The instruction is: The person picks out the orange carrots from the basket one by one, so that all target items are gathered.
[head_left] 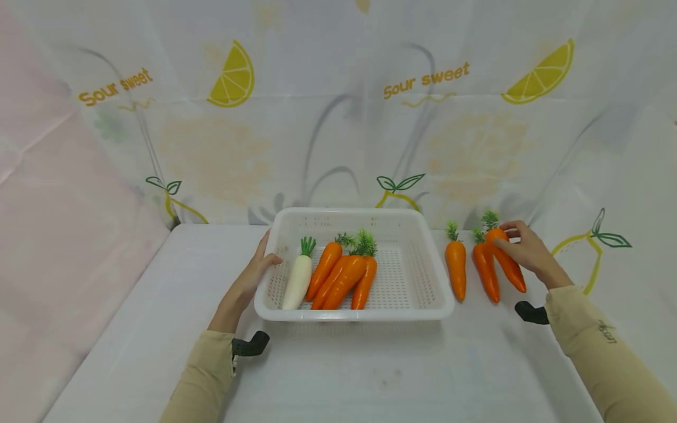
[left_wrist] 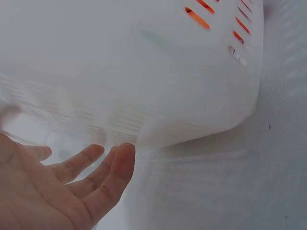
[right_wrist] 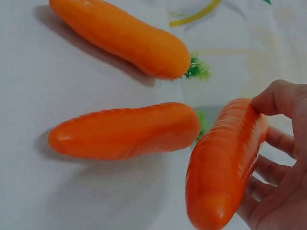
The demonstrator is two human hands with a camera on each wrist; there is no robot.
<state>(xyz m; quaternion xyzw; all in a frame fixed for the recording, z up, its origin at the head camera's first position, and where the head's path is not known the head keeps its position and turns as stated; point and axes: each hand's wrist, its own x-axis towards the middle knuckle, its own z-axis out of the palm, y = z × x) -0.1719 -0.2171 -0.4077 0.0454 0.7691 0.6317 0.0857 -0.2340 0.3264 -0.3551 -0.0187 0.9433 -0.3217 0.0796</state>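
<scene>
My right hand [head_left: 522, 245] pinches an orange carrot [head_left: 510, 267] with a green top between thumb and fingers, near its thick end. In the right wrist view this carrot [right_wrist: 223, 167] slants beside a second carrot [right_wrist: 127, 130] lying on the table. At the left end of a white plastic basket [head_left: 355, 315], my left hand [head_left: 254, 273] holds the side, thumb over the rim and fingers outside. The left wrist view shows the fingertips [left_wrist: 123, 160] right at the basket's wall [left_wrist: 144, 91]. Inside the basket lie a white radish [head_left: 298, 282] and several carrots [head_left: 346, 282].
Another loose carrot [head_left: 456, 270] lies just right of the basket, next to the second carrot [head_left: 485, 271]. A white cloth covers the table [head_left: 381, 370]. Behind it hangs a patterned curtain [head_left: 328, 147] with lemon prints; a pink cloth [head_left: 58, 205] hangs at the left.
</scene>
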